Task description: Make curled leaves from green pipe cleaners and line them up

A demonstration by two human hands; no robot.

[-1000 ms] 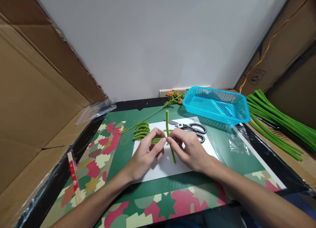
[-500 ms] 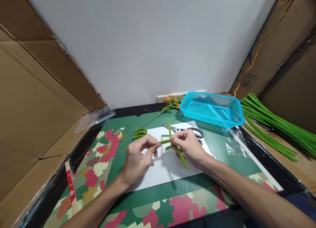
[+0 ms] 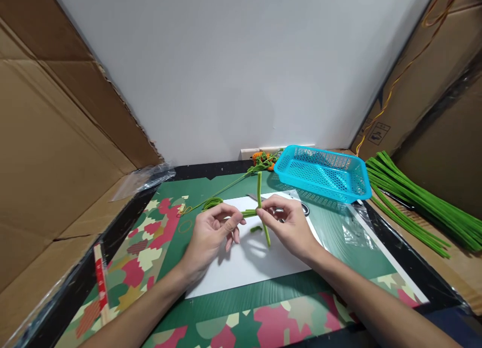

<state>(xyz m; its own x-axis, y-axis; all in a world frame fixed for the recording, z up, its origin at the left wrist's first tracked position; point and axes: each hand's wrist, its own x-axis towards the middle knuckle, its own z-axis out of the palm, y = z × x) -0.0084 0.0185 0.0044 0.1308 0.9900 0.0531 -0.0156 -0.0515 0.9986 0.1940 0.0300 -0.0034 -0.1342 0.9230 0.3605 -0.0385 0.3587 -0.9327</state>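
A: Where are the two hands right now?

B: Just apart, over the white paper [image 3: 241,267] in the middle of the tabletop [image 3: 233,299]. Both are pinching fuzzy green pieces.

A: What does the left hand [image 3: 209,232] hold?

B: Its thumb and forefinger are closed on the end of some crosswise green strands [image 3: 249,213]; the other fingers curl loosely below.

A: And the right hand [image 3: 291,225]?

B: Thumb and fingertips pinch where those strands meet an upright green stem [image 3: 259,187]. The stem rises above the grip and slants down below it. I can't tell how the pieces join, as the fingers cover the spot.

A: There's a short green piece [image 3: 256,229] under them, too.

B: Yes, though whether it lies on the paper or hangs from the stem is unclear.

A: What else is near?

B: Curved green pieces [image 3: 213,203] beyond the left hand, and scissors [image 3: 308,209] partly hidden behind the right. Farther back sit orange flowers [image 3: 259,157] and a blue basket [image 3: 318,188]. A bundle of long green stems [image 3: 422,198] lies at the far right, beside the basket.
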